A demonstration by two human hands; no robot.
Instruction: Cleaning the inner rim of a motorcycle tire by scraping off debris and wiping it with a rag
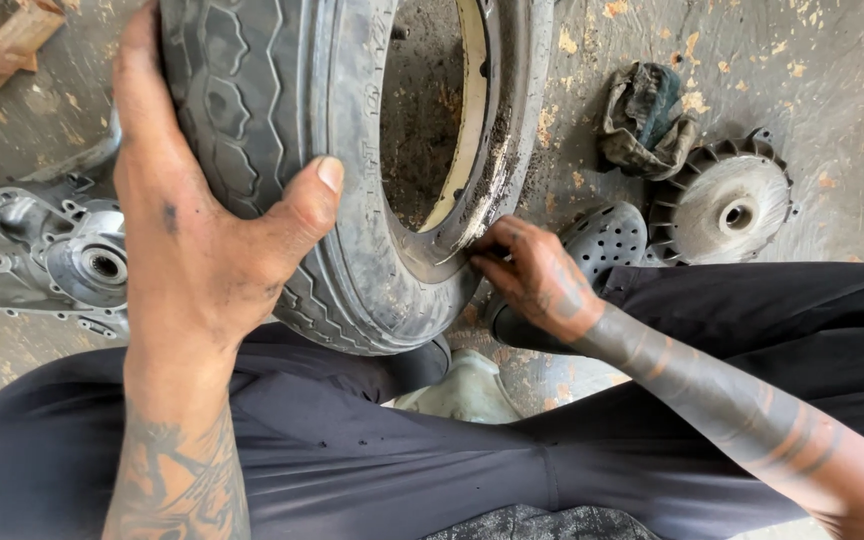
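Note:
A small worn scooter tyre (342, 150) stands upright between my knees, mounted on a dirty cream-coloured wheel rim (472, 110). My left hand (197, 230) grips the tread from above, thumb pressed across the sidewall, holding the tyre steady. My right hand (532, 275) has its fingers pinched together at the lower edge of the rim, where tyre bead and rim meet. Whether it holds a small part there I cannot tell. Both hands are smeared with black grease.
A grey engine casing (42, 250) lies on the concrete floor at the left. A finned metal pulley disc (727, 205) and a crumpled dirty rag (647, 115) lie at the right. A perforated grey clog (607, 240) is by my right hand. Wood scraps (2, 50) sit top left.

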